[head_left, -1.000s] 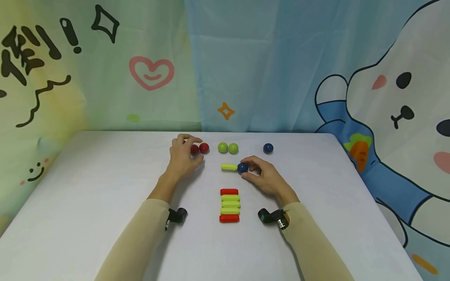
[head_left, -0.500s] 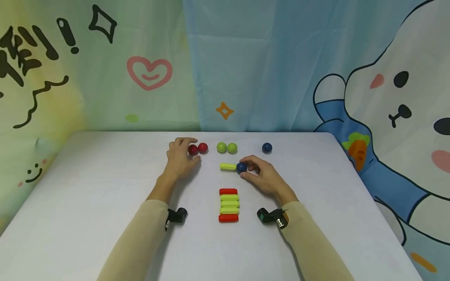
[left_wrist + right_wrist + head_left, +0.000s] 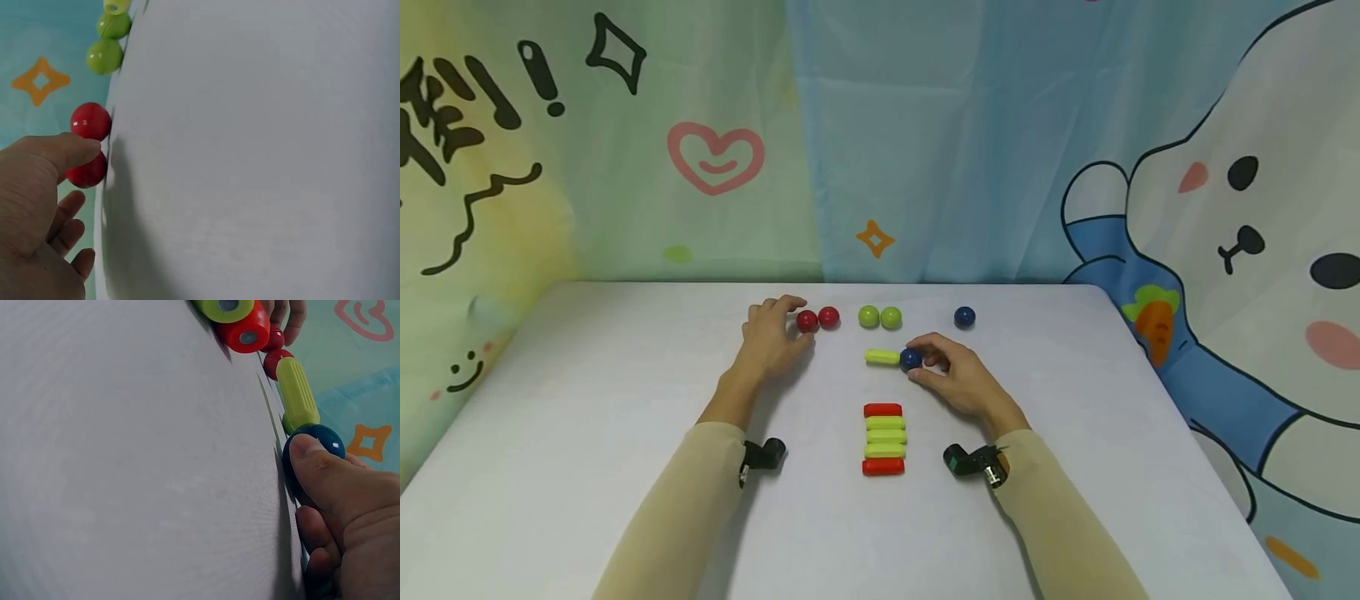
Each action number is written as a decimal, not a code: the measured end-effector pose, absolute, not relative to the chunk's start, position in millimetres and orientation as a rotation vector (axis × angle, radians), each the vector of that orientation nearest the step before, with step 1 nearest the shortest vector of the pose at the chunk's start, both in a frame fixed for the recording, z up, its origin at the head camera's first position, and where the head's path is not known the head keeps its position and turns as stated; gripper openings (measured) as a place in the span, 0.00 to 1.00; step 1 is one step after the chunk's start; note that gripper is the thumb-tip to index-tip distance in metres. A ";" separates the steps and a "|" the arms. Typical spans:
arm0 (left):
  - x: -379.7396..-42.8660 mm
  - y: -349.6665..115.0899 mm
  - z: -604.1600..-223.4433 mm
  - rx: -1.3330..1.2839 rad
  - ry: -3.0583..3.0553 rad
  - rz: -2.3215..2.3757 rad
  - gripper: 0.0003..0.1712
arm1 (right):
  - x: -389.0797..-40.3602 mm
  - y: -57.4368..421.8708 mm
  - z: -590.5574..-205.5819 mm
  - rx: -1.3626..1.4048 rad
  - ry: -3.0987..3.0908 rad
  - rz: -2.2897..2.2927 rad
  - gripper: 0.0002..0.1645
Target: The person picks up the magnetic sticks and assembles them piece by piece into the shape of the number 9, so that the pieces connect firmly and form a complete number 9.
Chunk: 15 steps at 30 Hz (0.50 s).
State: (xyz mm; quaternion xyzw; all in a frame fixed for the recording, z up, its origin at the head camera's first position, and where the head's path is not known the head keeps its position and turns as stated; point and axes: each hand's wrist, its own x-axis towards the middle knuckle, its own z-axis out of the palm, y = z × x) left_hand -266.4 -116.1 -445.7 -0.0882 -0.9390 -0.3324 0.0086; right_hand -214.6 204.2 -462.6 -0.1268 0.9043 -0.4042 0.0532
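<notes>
My right hand [image 3: 958, 375] pinches a dark blue ball [image 3: 911, 359] between thumb and fingers. The ball meets the right end of a yellow-green ribbed rod [image 3: 882, 357] lying sideways; the right wrist view shows the thumb [image 3: 319, 456] pressed on the ball. At the far left, two glossy red balls, a nearer one [image 3: 807, 322] and its neighbour [image 3: 829, 317], sit side by side. My left hand [image 3: 771, 337] is spread loosely at the left red ball, with its index finger and thumb reaching past either side. In the left wrist view the thumb [image 3: 78, 152] overlaps that ball.
Two green balls [image 3: 880, 317] and another dark blue ball [image 3: 965, 317] line the back of the white table [image 3: 587, 400]. In front lies a stack-like row of rods, red rods [image 3: 882, 467] at both ends and yellow-green rods [image 3: 885, 437] between. A printed curtain [image 3: 925, 167] hangs behind.
My left hand has drawn slightly left, exposing more of the left red ball. My right hand keeps its pinch on the blue ball beside the rod. The head view has shifted a little.
</notes>
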 end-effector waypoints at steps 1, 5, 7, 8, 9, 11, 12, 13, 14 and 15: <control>-266.5 -116.7 -446.0 -0.269 -2.932 -1.042 0.32 | -214.9 203.9 -462.2 -0.380 2.746 -1.226 0.23; -267.2 -118.4 -445.1 -0.247 -2.911 -1.066 0.31 | -216.0 203.5 -460.8 -0.356 2.742 -1.206 0.22; -267.9 -118.8 -443.6 -0.244 -2.906 -1.076 0.31 | -216.2 203.4 -460.5 -0.350 2.741 -1.203 0.22; -268.0 -118.9 -442.6 -0.247 -2.909 -1.079 0.31 | -216.2 203.5 -460.5 -0.353 2.742 -1.202 0.22; -268.1 -118.8 -441.6 -0.253 -2.917 -1.075 0.31 | -216.0 203.5 -460.5 -0.355 2.743 -1.202 0.22; -268.3 -118.8 -441.1 -0.262 -2.947 -1.059 0.30 | -215.7 203.4 -460.8 -0.362 2.745 -1.209 0.23; -268.4 -119.0 -441.1 -0.264 -2.961 -1.056 0.30 | -215.4 203.2 -460.9 -0.365 2.746 -1.211 0.23; -268.6 -119.5 -441.0 -0.267 -2.970 -1.051 0.30 | -215.2 202.9 -460.9 -0.369 2.749 -1.212 0.23; -268.7 -120.2 -440.9 -0.264 -2.977 -1.045 0.29 | -215.2 202.4 -460.8 -0.372 2.748 -1.220 0.23; -269.0 -121.0 -440.7 -0.264 -2.976 -1.039 0.28 | -215.3 201.8 -460.7 -0.377 2.744 -1.227 0.23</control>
